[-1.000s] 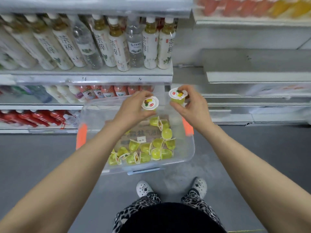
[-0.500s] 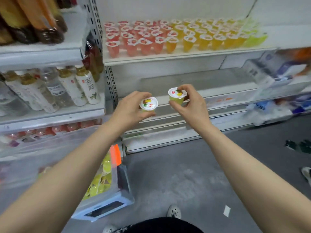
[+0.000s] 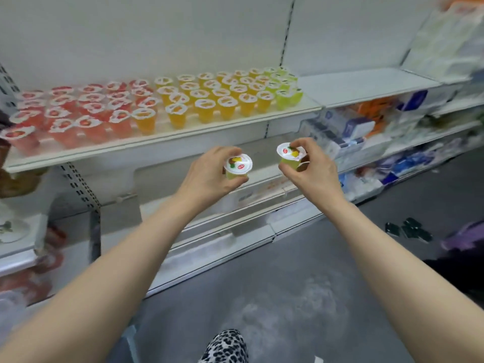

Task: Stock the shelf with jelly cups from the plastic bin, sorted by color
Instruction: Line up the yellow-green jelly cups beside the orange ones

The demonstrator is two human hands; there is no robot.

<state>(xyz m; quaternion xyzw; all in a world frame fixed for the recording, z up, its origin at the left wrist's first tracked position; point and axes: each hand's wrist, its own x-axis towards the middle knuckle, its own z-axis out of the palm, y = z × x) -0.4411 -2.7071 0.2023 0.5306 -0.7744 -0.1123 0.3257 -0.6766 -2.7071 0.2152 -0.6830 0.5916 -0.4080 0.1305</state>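
The left hand point(image 3: 207, 176) held a green jelly cup point(image 3: 234, 175) with fingers curled round its wall. The right hand point(image 3: 314, 174) pinched another cup point(image 3: 288, 163) just under the rim. Both cups were in the air, below the shelf point(image 3: 157, 144) and apart from it. Such a cup looked light, with thin, bendable plastic and a lid point(image 3: 239, 163) easy to dent. A gentle hold on the wall seemed best when setting it by the green row point(image 3: 286, 94).
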